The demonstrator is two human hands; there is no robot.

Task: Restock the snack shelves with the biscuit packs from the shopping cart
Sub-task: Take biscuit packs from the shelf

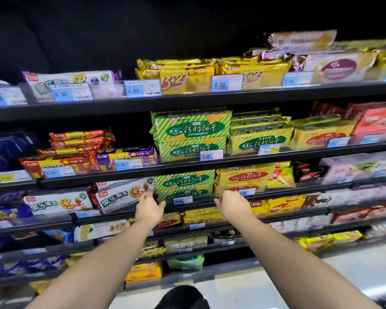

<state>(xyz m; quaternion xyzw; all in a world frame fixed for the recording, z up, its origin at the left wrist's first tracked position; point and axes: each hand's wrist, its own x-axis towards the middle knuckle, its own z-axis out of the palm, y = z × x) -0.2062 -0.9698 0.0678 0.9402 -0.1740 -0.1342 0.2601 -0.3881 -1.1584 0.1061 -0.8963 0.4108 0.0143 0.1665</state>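
Reaching out with both bare arms toward a green striped biscuit stack (184, 182), two packs high, sitting on a dark shelf rail (198, 207) in a crowded snack display. Left hand (148, 208) just left of the stack's lower pack, fingers loosely spread and pointing at its end, thumb out toward the stack, gripping nothing; too blurred to tell whether the fingertips touch the wrapper. Right hand (231, 204) just right of the stack, in front of yellow biscuit packs (243, 177), fingers relaxed and partly open, thumb aimed back at the stack, holding nothing. Blue price tag (179, 200) reading 6.00 clipped directly below the stack, between the two hands. White fruit-biscuit box (120, 197) close against the stack's left side. Taller pile of matching green packs (189, 132) one shelf above the stack, tagged 5.00. Gold packs (178, 76) marked 3+2 two shelves above the stack. Outer edges of the view smeared by motion blur
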